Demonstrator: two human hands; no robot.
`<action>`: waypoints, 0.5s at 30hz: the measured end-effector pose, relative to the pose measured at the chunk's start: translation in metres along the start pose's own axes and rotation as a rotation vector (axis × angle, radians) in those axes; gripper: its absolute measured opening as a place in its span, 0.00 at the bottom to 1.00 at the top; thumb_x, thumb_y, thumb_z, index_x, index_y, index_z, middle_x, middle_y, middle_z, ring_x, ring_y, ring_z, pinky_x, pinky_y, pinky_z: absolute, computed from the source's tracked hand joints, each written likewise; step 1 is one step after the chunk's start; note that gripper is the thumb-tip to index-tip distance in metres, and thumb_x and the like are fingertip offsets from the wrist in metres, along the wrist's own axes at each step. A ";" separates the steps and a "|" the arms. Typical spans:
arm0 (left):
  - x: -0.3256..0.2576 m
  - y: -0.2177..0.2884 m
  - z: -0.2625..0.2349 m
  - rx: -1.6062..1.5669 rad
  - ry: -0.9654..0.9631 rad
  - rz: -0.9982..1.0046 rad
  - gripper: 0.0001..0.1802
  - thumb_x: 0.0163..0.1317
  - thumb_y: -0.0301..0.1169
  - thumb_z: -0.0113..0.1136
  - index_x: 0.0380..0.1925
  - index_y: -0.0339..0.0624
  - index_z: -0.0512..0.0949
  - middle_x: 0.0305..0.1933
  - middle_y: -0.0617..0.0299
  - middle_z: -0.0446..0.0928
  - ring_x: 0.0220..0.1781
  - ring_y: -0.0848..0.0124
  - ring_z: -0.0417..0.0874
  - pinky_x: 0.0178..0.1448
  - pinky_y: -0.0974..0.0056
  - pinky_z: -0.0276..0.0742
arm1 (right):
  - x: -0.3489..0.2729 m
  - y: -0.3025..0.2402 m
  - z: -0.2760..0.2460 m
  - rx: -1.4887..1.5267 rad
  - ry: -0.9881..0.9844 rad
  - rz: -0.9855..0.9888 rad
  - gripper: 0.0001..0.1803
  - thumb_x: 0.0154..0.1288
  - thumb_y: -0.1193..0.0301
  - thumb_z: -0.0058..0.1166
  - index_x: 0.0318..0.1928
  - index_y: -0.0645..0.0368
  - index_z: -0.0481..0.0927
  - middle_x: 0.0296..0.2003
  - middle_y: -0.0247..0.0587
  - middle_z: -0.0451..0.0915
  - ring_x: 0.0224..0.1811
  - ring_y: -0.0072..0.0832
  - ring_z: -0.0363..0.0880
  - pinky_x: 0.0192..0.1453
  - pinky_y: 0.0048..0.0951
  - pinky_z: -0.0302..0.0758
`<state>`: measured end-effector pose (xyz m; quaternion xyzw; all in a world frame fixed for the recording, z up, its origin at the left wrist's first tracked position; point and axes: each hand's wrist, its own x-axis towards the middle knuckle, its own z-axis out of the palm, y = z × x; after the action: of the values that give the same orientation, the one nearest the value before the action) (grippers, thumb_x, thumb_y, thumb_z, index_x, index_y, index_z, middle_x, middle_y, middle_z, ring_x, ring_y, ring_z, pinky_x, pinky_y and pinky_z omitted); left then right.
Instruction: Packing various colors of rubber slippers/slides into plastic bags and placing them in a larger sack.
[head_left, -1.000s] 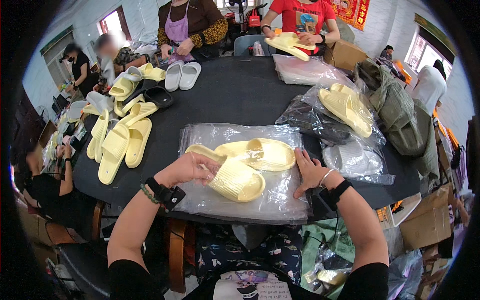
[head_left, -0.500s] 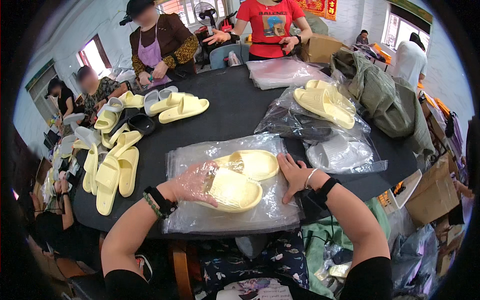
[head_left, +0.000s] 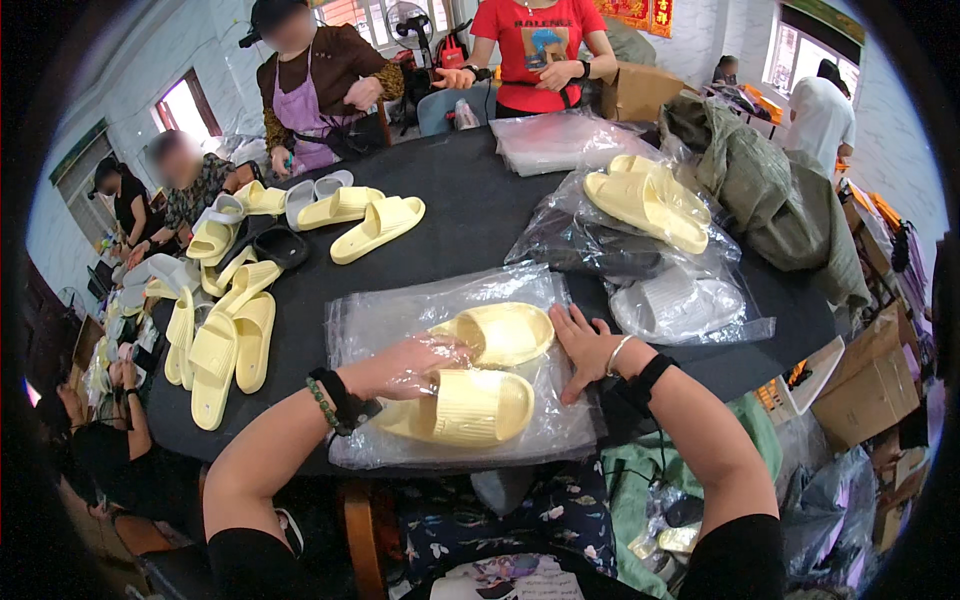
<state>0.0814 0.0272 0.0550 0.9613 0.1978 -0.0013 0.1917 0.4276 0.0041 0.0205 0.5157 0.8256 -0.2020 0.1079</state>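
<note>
Between my hands lies a clear plastic bag (head_left: 385, 310) holding a pair of pale yellow slippers, the far slipper (head_left: 500, 335) and the near slipper (head_left: 480, 410). My left hand (head_left: 415, 365) reaches in under the plastic, its fingers stretched over the heel end of the far slipper. Its thumb side is close to the near slipper, and glare on the film blurs the fingertips. On the bag's right side my right hand (head_left: 588, 350) lies flat with fingers spread, beside the far slipper's toe.
Several loose yellow slippers (head_left: 215, 360), some grey ones and a black one lie at the left of the black table (head_left: 440, 220). At the right are a bagged grey slipper (head_left: 675, 305), a bagged yellow pair (head_left: 650, 205), and a stack of plastic bags (head_left: 560, 140). People stand across the table.
The near slipper has shifted toward me, widening the gap between the pair. My left hand has moved slightly away from me into that gap. One loose yellow slipper at the far left has turned and shifted.
</note>
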 end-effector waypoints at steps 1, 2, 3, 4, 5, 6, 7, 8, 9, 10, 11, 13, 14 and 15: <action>0.007 0.003 -0.001 0.013 0.008 0.006 0.35 0.62 0.43 0.65 0.66 0.40 0.68 0.67 0.45 0.68 0.72 0.51 0.65 0.73 0.53 0.62 | 0.000 -0.001 -0.001 0.000 -0.012 0.001 0.88 0.26 0.39 0.78 0.76 0.63 0.29 0.78 0.55 0.33 0.81 0.51 0.27 0.76 0.62 0.41; 0.014 0.006 -0.001 -0.092 0.047 -0.055 0.33 0.62 0.43 0.65 0.63 0.38 0.70 0.67 0.44 0.68 0.72 0.51 0.65 0.73 0.53 0.62 | 0.000 -0.002 -0.003 0.000 -0.022 0.002 0.87 0.27 0.40 0.78 0.76 0.63 0.29 0.78 0.56 0.32 0.81 0.51 0.26 0.76 0.62 0.41; 0.019 0.010 -0.001 -0.198 0.085 -0.113 0.32 0.61 0.43 0.65 0.61 0.37 0.71 0.67 0.44 0.68 0.71 0.51 0.65 0.73 0.53 0.61 | -0.001 -0.004 -0.003 -0.011 -0.026 0.009 0.86 0.28 0.40 0.78 0.76 0.63 0.30 0.78 0.56 0.33 0.81 0.51 0.27 0.76 0.62 0.42; 0.024 0.008 0.000 -0.181 0.097 -0.108 0.32 0.61 0.43 0.65 0.61 0.37 0.71 0.67 0.44 0.68 0.71 0.51 0.65 0.73 0.53 0.61 | -0.001 -0.007 -0.003 -0.023 -0.010 0.010 0.86 0.28 0.40 0.78 0.76 0.63 0.30 0.78 0.56 0.33 0.81 0.51 0.27 0.76 0.62 0.42; 0.031 0.005 0.002 -0.161 0.065 -0.081 0.27 0.59 0.40 0.66 0.54 0.39 0.73 0.60 0.45 0.71 0.64 0.49 0.70 0.67 0.52 0.65 | -0.003 -0.008 -0.003 -0.013 -0.013 0.002 0.86 0.28 0.40 0.78 0.76 0.63 0.30 0.78 0.56 0.33 0.81 0.52 0.27 0.76 0.62 0.42; 0.035 0.002 0.004 -0.140 0.033 -0.055 0.21 0.56 0.37 0.68 0.47 0.40 0.75 0.53 0.45 0.74 0.56 0.48 0.74 0.61 0.51 0.69 | -0.003 -0.009 -0.002 -0.003 -0.017 -0.005 0.86 0.28 0.40 0.78 0.76 0.63 0.30 0.78 0.56 0.33 0.81 0.52 0.27 0.76 0.62 0.42; 0.039 0.003 0.006 -0.169 -0.003 -0.042 0.20 0.58 0.39 0.67 0.44 0.37 0.75 0.60 0.47 0.72 0.65 0.52 0.70 0.69 0.53 0.62 | -0.003 -0.004 0.005 -0.002 -0.008 0.001 0.86 0.28 0.40 0.78 0.76 0.62 0.30 0.78 0.56 0.33 0.81 0.51 0.27 0.76 0.63 0.42; 0.037 -0.001 0.013 -0.157 0.005 -0.036 0.20 0.58 0.39 0.67 0.44 0.37 0.75 0.60 0.47 0.72 0.65 0.52 0.70 0.69 0.53 0.62 | -0.003 -0.005 0.005 -0.011 0.004 0.004 0.86 0.28 0.40 0.78 0.76 0.62 0.30 0.78 0.56 0.33 0.81 0.51 0.27 0.76 0.63 0.42; 0.035 -0.007 0.024 -0.196 0.066 -0.026 0.18 0.58 0.38 0.67 0.41 0.38 0.77 0.57 0.48 0.73 0.64 0.51 0.69 0.69 0.53 0.63 | -0.003 -0.007 0.006 -0.005 -0.003 -0.001 0.86 0.28 0.40 0.78 0.76 0.62 0.30 0.78 0.56 0.33 0.81 0.51 0.27 0.76 0.63 0.42; 0.035 -0.006 0.024 -0.240 0.123 -0.016 0.15 0.58 0.38 0.67 0.38 0.39 0.78 0.55 0.50 0.74 0.64 0.51 0.69 0.68 0.53 0.64 | -0.004 -0.008 0.006 0.006 -0.015 -0.005 0.86 0.27 0.40 0.78 0.76 0.62 0.29 0.78 0.56 0.33 0.81 0.51 0.27 0.76 0.63 0.41; 0.033 -0.007 0.022 -0.330 0.122 -0.056 0.11 0.60 0.36 0.65 0.36 0.41 0.80 0.55 0.51 0.76 0.66 0.51 0.69 0.69 0.53 0.63 | -0.005 -0.007 0.005 -0.001 -0.016 -0.012 0.87 0.27 0.39 0.77 0.76 0.62 0.29 0.78 0.56 0.33 0.81 0.52 0.27 0.76 0.63 0.41; 0.026 -0.010 0.021 -0.231 0.203 0.060 0.11 0.57 0.34 0.66 0.36 0.40 0.80 0.51 0.52 0.78 0.61 0.51 0.73 0.65 0.53 0.68 | -0.005 -0.006 0.007 0.000 -0.009 -0.015 0.87 0.27 0.38 0.77 0.76 0.62 0.30 0.78 0.56 0.33 0.81 0.52 0.27 0.76 0.63 0.41; 0.020 -0.012 0.021 -0.132 0.283 0.170 0.12 0.54 0.32 0.67 0.36 0.39 0.80 0.46 0.52 0.79 0.56 0.50 0.77 0.61 0.54 0.73 | -0.005 -0.006 0.008 0.002 -0.006 -0.024 0.87 0.27 0.38 0.76 0.77 0.62 0.30 0.78 0.56 0.32 0.81 0.52 0.27 0.76 0.63 0.41; 0.011 -0.019 0.015 -0.134 0.246 0.202 0.15 0.56 0.33 0.66 0.43 0.40 0.81 0.51 0.52 0.80 0.58 0.50 0.77 0.64 0.54 0.72 | -0.004 -0.004 0.009 0.005 -0.013 -0.028 0.87 0.27 0.38 0.76 0.77 0.62 0.30 0.78 0.56 0.32 0.81 0.52 0.27 0.76 0.63 0.41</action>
<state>0.0859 0.0418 0.0328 0.9543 0.1216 0.1487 0.2289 0.4253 -0.0046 0.0147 0.5030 0.8316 -0.2090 0.1089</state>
